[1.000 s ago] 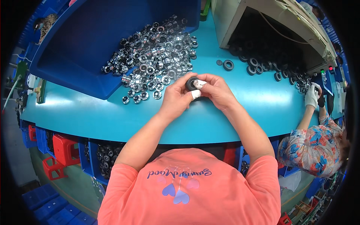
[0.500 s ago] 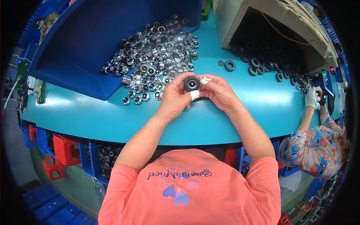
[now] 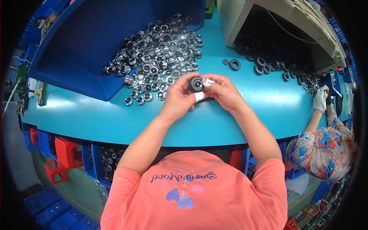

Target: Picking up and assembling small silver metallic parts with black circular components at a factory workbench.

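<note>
Between my hands, above the table, is a small toy wheel (image 3: pixel 194 86) with a black tyre and a shiny hub facing up. My left hand (image 3: pixel 177 96) is closed round its left side, the thumb wrapped in white tape below it. Closed in at the wheel's right side is my right hand (image 3: pixel 227 94). Its white-wrapped digit presses the upper right of the hub and tyre. The fingers under the wheel are partly hidden. Just beyond my left hand lies a heap of chrome wheel hubs (image 3: pixel 153 71).
A big blue bin (image 3: pixel 88 42) lies tipped at the far left, hubs spilling out. At the far right, a pale box (image 3: pixel 237 27) stands by many black tyres (image 3: pixel 261 62). A co-worker's gloved hand (image 3: pixel 319 101) works at the right edge of the turquoise table (image 3: pixel 126 122).
My right hand's wrapped digit has shifted left, onto the wheel's face. The wheel has tilted slightly between my hands. At the right, the co-worker's hands have moved a little.
</note>
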`<state>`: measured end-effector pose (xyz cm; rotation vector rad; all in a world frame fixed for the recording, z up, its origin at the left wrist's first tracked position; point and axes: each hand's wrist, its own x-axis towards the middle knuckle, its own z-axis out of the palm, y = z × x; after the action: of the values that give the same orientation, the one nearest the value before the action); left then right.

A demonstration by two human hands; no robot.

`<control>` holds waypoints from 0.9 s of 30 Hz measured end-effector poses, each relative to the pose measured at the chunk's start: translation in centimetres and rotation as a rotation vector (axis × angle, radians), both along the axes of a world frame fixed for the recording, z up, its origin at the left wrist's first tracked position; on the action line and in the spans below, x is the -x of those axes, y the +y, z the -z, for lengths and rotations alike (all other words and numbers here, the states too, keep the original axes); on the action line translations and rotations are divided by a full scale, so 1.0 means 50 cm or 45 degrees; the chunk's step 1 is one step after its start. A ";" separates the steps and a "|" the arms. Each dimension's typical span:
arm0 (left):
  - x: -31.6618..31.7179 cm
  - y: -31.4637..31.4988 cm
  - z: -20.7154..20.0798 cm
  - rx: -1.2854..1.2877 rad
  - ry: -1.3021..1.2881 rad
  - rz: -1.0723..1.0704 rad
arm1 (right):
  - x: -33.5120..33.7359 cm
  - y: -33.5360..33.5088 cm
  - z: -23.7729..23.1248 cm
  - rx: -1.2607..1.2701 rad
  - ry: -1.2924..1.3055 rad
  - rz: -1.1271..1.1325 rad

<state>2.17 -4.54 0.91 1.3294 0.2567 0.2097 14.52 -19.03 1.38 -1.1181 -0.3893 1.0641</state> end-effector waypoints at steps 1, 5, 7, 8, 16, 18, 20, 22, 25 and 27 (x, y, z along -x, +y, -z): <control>0.000 0.000 0.001 0.006 -0.005 -0.002 | 0.000 0.000 0.000 -0.004 0.009 -0.003; 0.001 -0.001 0.001 0.020 -0.016 0.000 | -0.002 -0.002 0.001 -0.007 -0.001 -0.015; 0.002 -0.001 -0.002 0.019 -0.015 0.006 | -0.002 -0.001 -0.001 -0.005 -0.003 -0.013; 0.003 -0.001 -0.003 0.017 -0.014 0.010 | -0.001 -0.002 -0.004 -0.008 -0.002 -0.008; 0.000 -0.007 0.027 -0.441 -0.271 -0.187 | 0.012 0.005 -0.022 0.136 -0.364 0.046; 0.006 -0.008 0.011 -0.610 -0.209 -0.230 | 0.004 0.004 -0.006 0.123 -0.346 0.037; 0.011 -0.006 0.000 -0.754 -0.150 -0.260 | 0.001 0.002 -0.002 0.105 -0.326 0.026; 0.013 -0.005 -0.012 -0.875 -0.106 -0.298 | 0.003 0.002 -0.006 0.076 -0.299 0.014; 0.014 -0.007 -0.022 -0.966 -0.078 -0.343 | 0.009 0.005 -0.015 0.110 -0.360 -0.039; 0.012 -0.006 -0.022 -0.954 -0.082 -0.345 | 0.007 0.002 -0.013 0.119 -0.320 -0.069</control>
<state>1.56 -4.85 2.00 2.0232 0.3188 0.6193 14.19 -18.91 2.05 -1.3364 -0.5761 0.9997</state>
